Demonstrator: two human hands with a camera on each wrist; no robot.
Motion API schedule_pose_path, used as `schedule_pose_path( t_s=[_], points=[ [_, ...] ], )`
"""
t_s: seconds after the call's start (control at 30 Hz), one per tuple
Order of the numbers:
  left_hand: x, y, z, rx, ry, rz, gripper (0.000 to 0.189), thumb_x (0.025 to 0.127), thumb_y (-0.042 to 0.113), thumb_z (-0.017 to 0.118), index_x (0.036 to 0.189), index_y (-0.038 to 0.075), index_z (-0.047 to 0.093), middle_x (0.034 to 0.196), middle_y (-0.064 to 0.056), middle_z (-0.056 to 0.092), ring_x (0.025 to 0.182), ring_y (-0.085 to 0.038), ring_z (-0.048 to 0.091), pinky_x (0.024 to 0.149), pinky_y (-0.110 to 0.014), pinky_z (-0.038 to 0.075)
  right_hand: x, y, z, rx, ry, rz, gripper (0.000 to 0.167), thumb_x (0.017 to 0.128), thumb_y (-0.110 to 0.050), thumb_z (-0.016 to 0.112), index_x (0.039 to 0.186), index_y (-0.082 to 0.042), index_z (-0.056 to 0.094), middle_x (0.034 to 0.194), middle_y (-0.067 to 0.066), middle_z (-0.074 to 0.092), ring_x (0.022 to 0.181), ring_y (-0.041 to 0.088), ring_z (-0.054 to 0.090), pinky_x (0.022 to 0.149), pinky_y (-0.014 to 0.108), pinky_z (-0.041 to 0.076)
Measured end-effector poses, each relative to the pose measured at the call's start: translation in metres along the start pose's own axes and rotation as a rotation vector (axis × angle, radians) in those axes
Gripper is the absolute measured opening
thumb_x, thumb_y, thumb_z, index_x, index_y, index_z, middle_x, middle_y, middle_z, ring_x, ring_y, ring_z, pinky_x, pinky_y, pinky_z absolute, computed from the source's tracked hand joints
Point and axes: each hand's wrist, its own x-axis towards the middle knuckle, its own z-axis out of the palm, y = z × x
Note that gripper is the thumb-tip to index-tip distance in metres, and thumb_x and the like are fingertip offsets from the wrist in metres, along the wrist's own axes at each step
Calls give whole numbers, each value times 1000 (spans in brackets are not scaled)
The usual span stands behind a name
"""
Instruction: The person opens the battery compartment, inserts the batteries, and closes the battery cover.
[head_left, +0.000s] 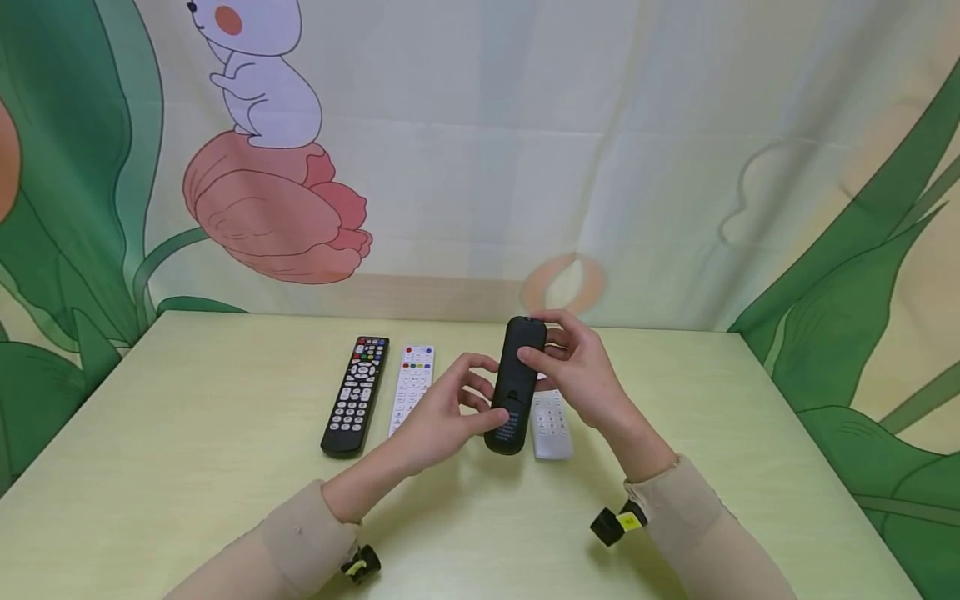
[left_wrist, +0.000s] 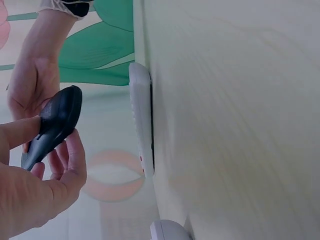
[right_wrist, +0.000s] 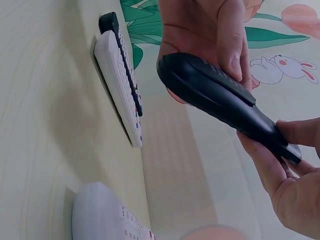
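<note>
Both hands hold a black remote control above the table, its back with the battery cover turned up. My left hand pinches the lower end, thumb on the back and fingers curled under the left side. At the upper end, my right hand grips it with the thumb across the back and fingers behind. The right wrist view shows the black remote from its side, tilted, clear of the table. Its button face is hidden in the head view. A white remote lies partly covered beneath the right hand.
On the table, left of the hands, lie a black remote with white buttons and a white remote, which the left hand partly overlaps. A printed curtain hangs behind the table's far edge.
</note>
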Motion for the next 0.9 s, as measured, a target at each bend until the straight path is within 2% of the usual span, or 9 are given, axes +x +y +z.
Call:
schedule_pose_path(
  t_s=[0.2,0.4,0.9],
  points=[
    [0,2,-2,-26,-22,-34,51,91,1,76,133,14,49,106,-14,60,95,-29,60,77,-36,54,0,1,1,-22,6,4,48,95,3,70,139,1,51,115,25,64,97,29,71,70,44,63],
    [1,2,-1,-40,-33,-39,50,91,2,75,132,13,48,104,-15,59,93,-29,60,75,-35,53,-1,2,2,-31,7,3,47,95,3,70,138,1,52,114,25,65,95,28,71,69,43,63],
    [0,1,4,20,36,-33,50,90,2,77,130,16,51,103,-12,60,92,-27,61,76,-36,54,-2,1,2,-47,18,-4,46,95,3,70,137,1,53,113,25,65,94,28,71,68,42,63]
  ],
)
